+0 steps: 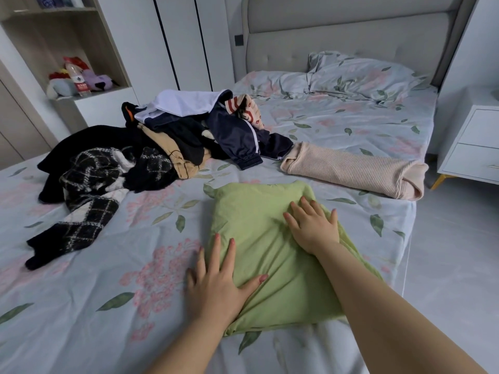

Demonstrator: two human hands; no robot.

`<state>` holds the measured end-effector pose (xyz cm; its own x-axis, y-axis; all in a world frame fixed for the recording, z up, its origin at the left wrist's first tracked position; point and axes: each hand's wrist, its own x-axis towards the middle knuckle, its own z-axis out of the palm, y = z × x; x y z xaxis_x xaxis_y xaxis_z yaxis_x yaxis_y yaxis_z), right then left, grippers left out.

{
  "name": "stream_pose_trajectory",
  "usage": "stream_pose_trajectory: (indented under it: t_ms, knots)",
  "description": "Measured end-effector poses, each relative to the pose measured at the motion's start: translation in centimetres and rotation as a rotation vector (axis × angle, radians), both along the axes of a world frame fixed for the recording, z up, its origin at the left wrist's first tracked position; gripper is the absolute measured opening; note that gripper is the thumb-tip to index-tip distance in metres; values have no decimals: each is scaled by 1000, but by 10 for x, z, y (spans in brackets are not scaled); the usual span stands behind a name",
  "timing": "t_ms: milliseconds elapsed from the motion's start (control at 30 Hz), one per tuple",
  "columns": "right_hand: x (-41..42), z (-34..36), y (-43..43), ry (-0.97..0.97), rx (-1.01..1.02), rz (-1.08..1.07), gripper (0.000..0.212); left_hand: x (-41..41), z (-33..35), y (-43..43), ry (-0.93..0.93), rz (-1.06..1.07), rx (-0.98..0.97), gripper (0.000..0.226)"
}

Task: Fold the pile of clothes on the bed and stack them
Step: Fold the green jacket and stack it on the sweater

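Observation:
A folded light-green garment point(259, 220) lies flat on the bed in front of me. My left hand point(216, 282) lies with straight fingers on its left edge, partly on the sheet. My right hand point(313, 225) presses flat on its upper right part. A folded pink ribbed garment point(353, 170) lies to the right behind it. The unfolded pile point(172, 130) of dark, plaid, tan, navy and white clothes sits at the left middle of the bed.
The bed has a floral sheet point(108, 265), a pillow point(359, 74) and a padded headboard point(351, 36). A white nightstand point(475, 141) stands to the right, and shelves with plush toys point(78, 76) to the left. Floor runs along the bed's right edge.

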<state>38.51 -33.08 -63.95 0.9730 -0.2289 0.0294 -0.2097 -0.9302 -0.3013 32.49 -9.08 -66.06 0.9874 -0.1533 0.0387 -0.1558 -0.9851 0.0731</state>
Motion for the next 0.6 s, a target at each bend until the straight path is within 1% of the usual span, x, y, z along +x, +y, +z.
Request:
stream_pose_trajectory:
  t_ms: [67,100,133,267,433,600]
  knots:
    - [6,9,5,-123,-24,1,64,0,0,0,-6,0,-1,114]
    - [9,12,6,-150,-27,17,64,0,-1,0,-11,1,-4,114]
    - [13,13,7,-149,-21,34,64,0,-1,-1,-14,1,-10,113]
    - [23,-1,2,-41,10,56,63,-1,0,-1,-20,-4,-10,112]
    - [42,-10,5,-20,-4,64,63,-1,0,-3,-44,3,35,108]
    - [51,-10,10,16,-43,57,64,2,1,-2,0,8,35,106]
